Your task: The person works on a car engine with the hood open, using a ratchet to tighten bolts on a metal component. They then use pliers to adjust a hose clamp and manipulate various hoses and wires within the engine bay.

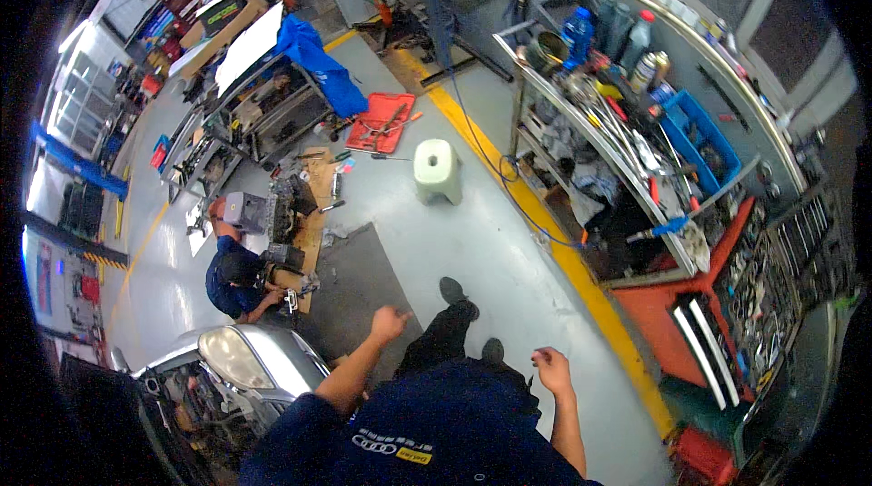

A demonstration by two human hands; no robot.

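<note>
I stand on a grey workshop floor in a dark blue shirt and black shoes. My left hand [390, 323] hangs loosely curled in the air above a dark floor mat [354, 291] and holds nothing. My right hand [550, 369] is also loosely curled and empty, raised over the floor near a yellow floor stripe [581, 277]. Neither hand touches anything. A pale green plastic stool [437, 170] stands ahead of me on the floor.
A person in blue [238, 279] crouches at the left over engine parts [289, 213] on cardboard. A silver car front [250, 359] sits at lower left. A cluttered workbench [627, 141] with bottles and a blue crate, and a red tool cabinet [699, 322], line the right. A red tool tray [381, 121] lies farther ahead.
</note>
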